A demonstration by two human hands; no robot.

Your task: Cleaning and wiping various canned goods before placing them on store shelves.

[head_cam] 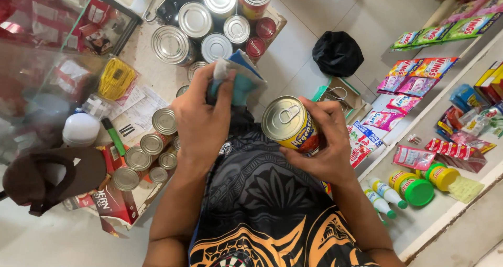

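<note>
While we look down from the head camera, the right hand (319, 141) grips a yellow-labelled round tin can with a silver pull-tab lid (291, 124), fingers (329, 121) wrapped around its side, lid tilted up toward us. That can sits in mid-air above the lap, just right of centre, clear of any surface. Our left hand (201, 117) is clenched on a bunched blue and white cloth (237, 81), held up just left of the can and not touching it (a small gap shows between cloth and lid). Below both hands we see a black shirt with an orange pattern (272, 209).

On the tabletop (152, 70) to the left stand large silver-topped tin cans (195, 19) at the upper centre, with two small red-topped cans (261, 36) at their right edge. A row of small silver-lidded cans (152, 144) runs near the left forearm. Further left lie a yellow bundle in clear plastic (116, 78), a white round lamp-like object (81, 128), a green marker (112, 135) and a brown cap-like item (55, 175).

On the pale tiled floor (314, 15) rests a black crumpled bag (338, 52). A white shelf (445, 209) to the right carries colourful sachet strips (419, 68), green-lidded jars (417, 189), a yellow-lidded jar (444, 176) and small white bottles with green caps (385, 192).
</note>
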